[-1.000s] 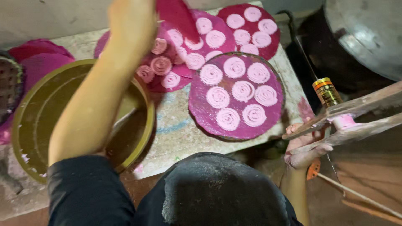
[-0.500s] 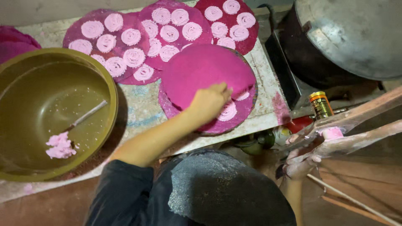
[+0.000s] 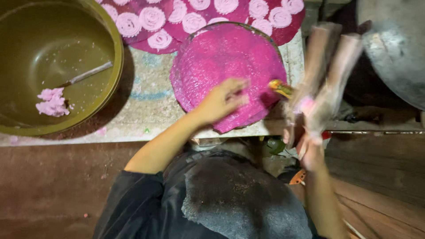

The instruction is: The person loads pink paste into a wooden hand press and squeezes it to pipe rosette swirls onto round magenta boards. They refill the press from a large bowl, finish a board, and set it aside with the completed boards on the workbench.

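Note:
My left hand (image 3: 221, 99) lies with fingers spread on the near edge of a bare round pink mat (image 3: 226, 57) that tops a stack at the table's front edge. My right hand (image 3: 310, 148) grips the lower end of a wooden two-handled press (image 3: 332, 66). The press is blurred with motion and stands just right of the mat, with pink dough at its nozzle. Behind the bare mat lie more pink mats (image 3: 177, 22) covered with several pink coiled dough rounds.
A big olive bowl (image 3: 113, 48) stands at the left and holds a lump of pink dough (image 3: 52, 101) and a spoon (image 3: 86, 74). At the far right is a large grey metal pan (image 3: 394, 48). A small orange-capped bottle (image 3: 280, 87) sits by the mat's right edge.
My right hand has swung the wooden press up and left, from down at the right to beside the mat. My left hand stays on the bare mat it laid over the filled one.

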A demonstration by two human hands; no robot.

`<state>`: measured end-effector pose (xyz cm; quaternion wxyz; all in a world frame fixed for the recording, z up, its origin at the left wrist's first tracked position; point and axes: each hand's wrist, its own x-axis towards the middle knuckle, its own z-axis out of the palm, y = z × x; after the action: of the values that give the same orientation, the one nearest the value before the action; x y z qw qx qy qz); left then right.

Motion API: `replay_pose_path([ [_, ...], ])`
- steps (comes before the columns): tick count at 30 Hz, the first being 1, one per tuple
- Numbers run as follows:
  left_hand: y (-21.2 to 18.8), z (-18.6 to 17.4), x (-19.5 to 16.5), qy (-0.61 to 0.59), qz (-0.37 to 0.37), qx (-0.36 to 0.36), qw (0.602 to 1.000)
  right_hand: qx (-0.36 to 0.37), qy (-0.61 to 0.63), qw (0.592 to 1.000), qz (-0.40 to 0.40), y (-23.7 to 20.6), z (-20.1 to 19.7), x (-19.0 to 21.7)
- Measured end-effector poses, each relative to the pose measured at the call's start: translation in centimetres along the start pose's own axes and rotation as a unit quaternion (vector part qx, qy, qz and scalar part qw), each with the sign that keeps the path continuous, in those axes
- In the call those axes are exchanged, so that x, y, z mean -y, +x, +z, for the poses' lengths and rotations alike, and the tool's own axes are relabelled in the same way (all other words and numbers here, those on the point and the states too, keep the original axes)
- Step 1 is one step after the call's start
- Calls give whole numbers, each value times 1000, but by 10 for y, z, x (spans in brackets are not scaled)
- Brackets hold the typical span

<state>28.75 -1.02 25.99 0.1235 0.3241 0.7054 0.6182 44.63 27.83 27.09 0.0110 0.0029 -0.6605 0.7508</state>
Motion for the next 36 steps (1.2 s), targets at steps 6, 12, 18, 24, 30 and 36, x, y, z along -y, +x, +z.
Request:
replay_pose_path([
  [6, 29, -52, -8, -631, 73, 33, 772, 246, -32, 903, 350, 68, 30, 37],
  [12, 34, -57, 11, -760, 126, -104, 629, 201, -258, 856, 400, 118, 55, 64],
  [18, 27, -90, 39, -724, 173, -114, 658, 216, -396, 866, 217, 130, 101, 49],
  [24, 30, -81, 37, -743, 143, -146, 637, 192, -447, 832, 267, 132, 111, 71],
  [30, 30, -108, 22, -696, 178, -129, 683, 203, -419, 863, 197, 133, 123, 74],
  [36, 25, -86, 6, -722, 144, -166, 656, 199, -418, 847, 263, 124, 116, 99],
])
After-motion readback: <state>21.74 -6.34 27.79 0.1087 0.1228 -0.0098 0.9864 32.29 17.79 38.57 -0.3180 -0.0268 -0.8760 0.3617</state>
